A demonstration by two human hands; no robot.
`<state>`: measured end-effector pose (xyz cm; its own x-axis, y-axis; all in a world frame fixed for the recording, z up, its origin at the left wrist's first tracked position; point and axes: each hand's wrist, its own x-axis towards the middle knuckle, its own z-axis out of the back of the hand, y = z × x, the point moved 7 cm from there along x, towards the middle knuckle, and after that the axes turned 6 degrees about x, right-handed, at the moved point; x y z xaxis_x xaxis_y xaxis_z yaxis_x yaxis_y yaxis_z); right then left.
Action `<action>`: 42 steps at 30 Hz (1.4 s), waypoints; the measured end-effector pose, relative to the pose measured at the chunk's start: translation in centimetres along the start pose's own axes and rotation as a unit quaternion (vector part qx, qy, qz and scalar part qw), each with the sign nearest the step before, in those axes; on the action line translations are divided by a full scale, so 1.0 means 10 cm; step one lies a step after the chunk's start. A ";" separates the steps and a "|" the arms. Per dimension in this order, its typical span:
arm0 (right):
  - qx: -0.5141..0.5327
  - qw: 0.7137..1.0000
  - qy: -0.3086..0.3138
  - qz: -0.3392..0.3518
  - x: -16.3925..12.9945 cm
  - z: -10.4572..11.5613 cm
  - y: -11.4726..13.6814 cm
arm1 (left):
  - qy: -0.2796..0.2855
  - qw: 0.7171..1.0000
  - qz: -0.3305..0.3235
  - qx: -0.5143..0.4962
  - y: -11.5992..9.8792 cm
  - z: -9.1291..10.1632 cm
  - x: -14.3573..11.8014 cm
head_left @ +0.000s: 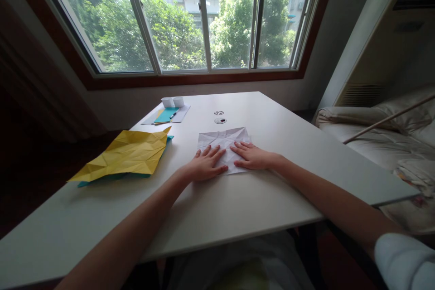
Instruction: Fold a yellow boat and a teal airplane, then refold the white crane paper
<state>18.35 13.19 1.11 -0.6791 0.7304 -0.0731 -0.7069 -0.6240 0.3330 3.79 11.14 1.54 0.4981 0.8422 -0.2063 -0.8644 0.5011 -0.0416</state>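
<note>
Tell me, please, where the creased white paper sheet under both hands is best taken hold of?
Probably the far right corner of the creased white paper sheet, reached from the window side. The left hand and right hand press its near half flat; the far edge lies bare on the white table.

1. No words, labels, brands or numbers can be read anywhere in this view.
2. The white paper (224, 145) under the hands shows only creases, no print.
3. The yellow sheet (129, 154) on the bench (272, 199) is plain and creased too.
4. The small stack of papers (168, 115) at the far edge may carry marks, but it is too small and far off to tell.
</note>
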 end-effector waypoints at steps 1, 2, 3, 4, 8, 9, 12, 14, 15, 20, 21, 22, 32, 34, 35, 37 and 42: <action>0.002 1.000 0.002 -0.007 0.00 0.00 -0.01 | 0.001 1.000 0.000 -0.001 0.00 0.00 0.00; 0.003 1.000 0.004 -0.012 -0.01 0.00 -0.01 | 0.003 1.000 0.000 -0.002 0.00 0.00 -0.01; 0.004 1.000 0.005 -0.017 -0.01 0.01 -0.01 | 0.005 1.000 -0.001 -0.002 0.00 0.00 -0.01; 0.004 1.000 0.007 -0.021 -0.01 0.01 -0.01 | 0.007 1.000 -0.002 -0.003 0.00 0.00 -0.01; 0.008 0.999 0.014 -0.030 -0.01 0.00 -0.01 | 0.014 1.000 0.000 -0.005 -0.01 0.00 -0.02; 0.011 0.999 0.016 -0.031 -0.01 0.00 -0.01 | 0.014 1.000 -0.001 -0.005 -0.01 0.00 -0.02; 0.020 0.999 0.026 -0.040 -0.01 0.01 -0.03 | 0.016 1.000 -0.001 -0.004 -0.02 -0.01 -0.01; 0.025 0.998 0.035 -0.048 -0.02 0.01 -0.04 | 0.021 1.000 0.001 -0.007 -0.01 -0.02 0.00; 0.029 0.997 0.040 -0.051 -0.02 0.01 -0.05 | 0.025 1.000 0.001 -0.010 -0.01 -0.02 0.00; 0.040 0.996 0.062 -0.054 -0.04 0.01 -0.08 | 0.078 0.997 0.014 -0.014 0.09 0.00 -0.05; 0.041 0.996 0.061 -0.054 -0.04 0.01 -0.08 | 0.091 0.995 0.023 -0.011 0.13 0.00 -0.08; 0.041 0.996 0.060 -0.053 -0.04 0.01 -0.09 | 0.105 0.994 0.034 -0.009 0.19 0.01 -0.10; 0.025 0.998 0.040 -0.036 -0.07 0.07 -0.06 | 0.091 0.995 0.032 -0.012 0.47 0.18 -0.24; 0.013 0.999 0.022 -0.025 -0.08 0.14 -0.01 | 0.054 0.998 0.020 -0.004 0.41 0.26 -0.23; 0.006 1.000 0.010 -0.020 -0.08 0.17 0.02 | 0.032 0.999 0.013 0.004 0.37 0.29 -0.22; -0.012 1.000 -0.019 -0.012 -0.08 0.24 0.08 | -0.015 1.000 0.007 0.025 0.29 0.35 -0.18; -0.059 0.993 -0.100 0.017 -0.03 0.32 0.21 | -0.132 0.986 -0.005 0.098 0.09 0.41 -0.08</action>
<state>17.70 12.51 4.87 -0.6580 0.7421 0.1278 -0.7111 -0.6682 0.2186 2.90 11.68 5.66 0.5295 0.8465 0.0555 -0.8424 0.5169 0.1525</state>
